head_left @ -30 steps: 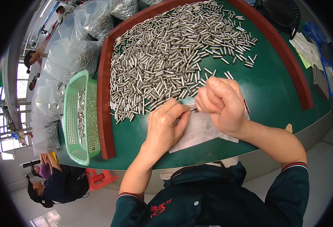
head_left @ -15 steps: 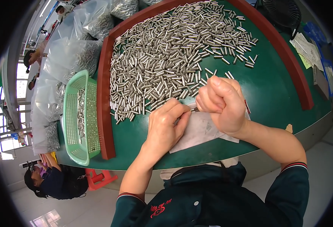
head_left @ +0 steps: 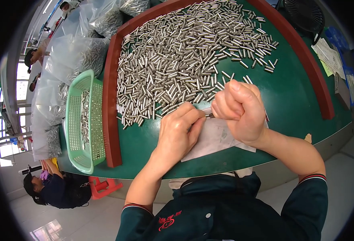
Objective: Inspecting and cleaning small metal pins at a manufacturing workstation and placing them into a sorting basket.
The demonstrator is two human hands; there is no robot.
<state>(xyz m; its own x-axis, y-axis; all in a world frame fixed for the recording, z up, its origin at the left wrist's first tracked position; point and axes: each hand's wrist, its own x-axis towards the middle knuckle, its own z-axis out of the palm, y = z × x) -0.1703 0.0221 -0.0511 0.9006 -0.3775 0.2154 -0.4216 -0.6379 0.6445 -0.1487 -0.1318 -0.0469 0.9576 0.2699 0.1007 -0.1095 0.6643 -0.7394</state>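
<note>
Over the front of the green tabletop, my left hand is closed, thumb and fingers pinched together. To its right my right hand makes a fist with the thumb on top. A short, thin metal pin bridges the small gap between them, both ends hidden by fingers. Whether it is one piece or two meeting, I cannot tell. Just beyond my hands spreads a large pile of short silver metal pins. Beneath my hands lies a smudged whitish sheet.
A dark red raised border runs around the pile. Left of it stands a green plastic basket holding more pins. Clear bags of metal parts line the left side. A black fan and papers are at far right. Other people sit at left.
My hands keep nearly the same pose, with the metal pin still between them. The whole view has shifted slightly.
</note>
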